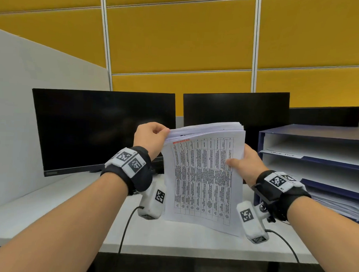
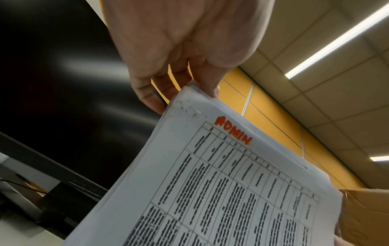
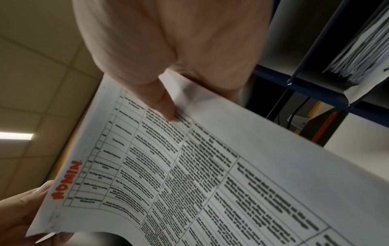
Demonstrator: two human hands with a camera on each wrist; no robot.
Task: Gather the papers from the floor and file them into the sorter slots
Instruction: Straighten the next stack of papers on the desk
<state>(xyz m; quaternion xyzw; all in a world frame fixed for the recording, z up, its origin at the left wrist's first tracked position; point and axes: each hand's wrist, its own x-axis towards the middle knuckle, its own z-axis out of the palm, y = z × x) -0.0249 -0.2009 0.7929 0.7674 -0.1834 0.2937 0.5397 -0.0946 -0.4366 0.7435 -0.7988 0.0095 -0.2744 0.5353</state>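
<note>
right hand (image 1: 247,164) grips papers (image 1: 203,177) mid-frame over tabletop (image 1: 50,208) | left hand (image 1: 151,138) pinches top corner | gathered, top sheet "ADMIN" | sorter (image 1: 316,161) right, bottom slot stacked | filing left

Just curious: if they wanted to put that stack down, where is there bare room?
Bare desk lies between the left monitor and the front edge. The sorter's upper two slots look mostly open; its bottom slot is crowded with papers.
</note>
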